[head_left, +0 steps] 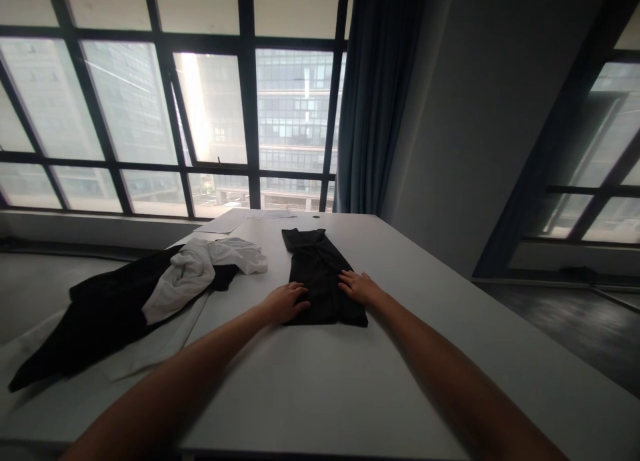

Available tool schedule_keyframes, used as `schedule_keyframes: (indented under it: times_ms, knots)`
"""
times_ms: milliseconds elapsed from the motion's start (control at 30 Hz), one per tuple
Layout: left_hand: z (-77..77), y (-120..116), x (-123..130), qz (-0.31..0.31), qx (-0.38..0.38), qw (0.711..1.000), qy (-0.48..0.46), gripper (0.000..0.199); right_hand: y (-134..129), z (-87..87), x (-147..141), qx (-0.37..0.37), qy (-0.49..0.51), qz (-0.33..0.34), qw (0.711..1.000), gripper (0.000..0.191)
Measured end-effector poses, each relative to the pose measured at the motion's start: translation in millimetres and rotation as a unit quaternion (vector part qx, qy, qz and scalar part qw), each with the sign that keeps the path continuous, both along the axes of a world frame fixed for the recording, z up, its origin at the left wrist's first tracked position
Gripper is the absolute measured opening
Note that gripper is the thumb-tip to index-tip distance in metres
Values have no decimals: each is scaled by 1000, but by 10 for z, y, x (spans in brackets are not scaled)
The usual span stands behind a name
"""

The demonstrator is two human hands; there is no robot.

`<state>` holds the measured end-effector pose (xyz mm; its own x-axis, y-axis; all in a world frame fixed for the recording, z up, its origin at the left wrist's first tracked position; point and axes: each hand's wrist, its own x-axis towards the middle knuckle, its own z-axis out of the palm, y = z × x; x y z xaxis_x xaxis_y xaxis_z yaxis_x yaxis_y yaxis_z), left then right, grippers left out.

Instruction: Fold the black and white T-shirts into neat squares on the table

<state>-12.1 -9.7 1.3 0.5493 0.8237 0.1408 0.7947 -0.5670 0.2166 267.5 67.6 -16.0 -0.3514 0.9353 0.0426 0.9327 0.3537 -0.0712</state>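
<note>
A black folded garment [320, 267] lies flat on the white table [320, 387] in front of me. It is longer than wide, with a bunched, creased part at its far end; its exact kind does not show. My left hand [286, 302] rests on its left edge, fingers stretched out. On the right edge lies my right hand [361, 287], fingers spread and flat on the cloth. Neither hand grips the fabric.
Left on the table is a loose heap of a black garment [117, 301] and a white garment [187, 274]. Papers [220, 225] and a small dark round thing [316, 216] lie at the far end. Beyond stand windows [295, 114] and a blue curtain [370, 107].
</note>
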Motion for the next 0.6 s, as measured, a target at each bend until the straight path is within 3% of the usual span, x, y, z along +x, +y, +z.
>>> schedule_keyframes:
  times_ms: [200, 333, 533, 600]
  knots:
    - [157, -104, -120, 14, -1, 997, 76, 49, -249, 9, -63, 3, 44, 72, 996, 51]
    - [243, -253, -228, 27, -9, 998, 54, 44, -419, 40, -67, -6, 64, 71, 995, 54]
    - [286, -522, -267, -106, -62, 992, 6, 57, -541, 103, -93, 34, 107, 103, 988, 45]
    - [306, -562, -261, -127, -75, 989, 9, 46, -551, 90, -93, 27, 108, 109, 988, 46]
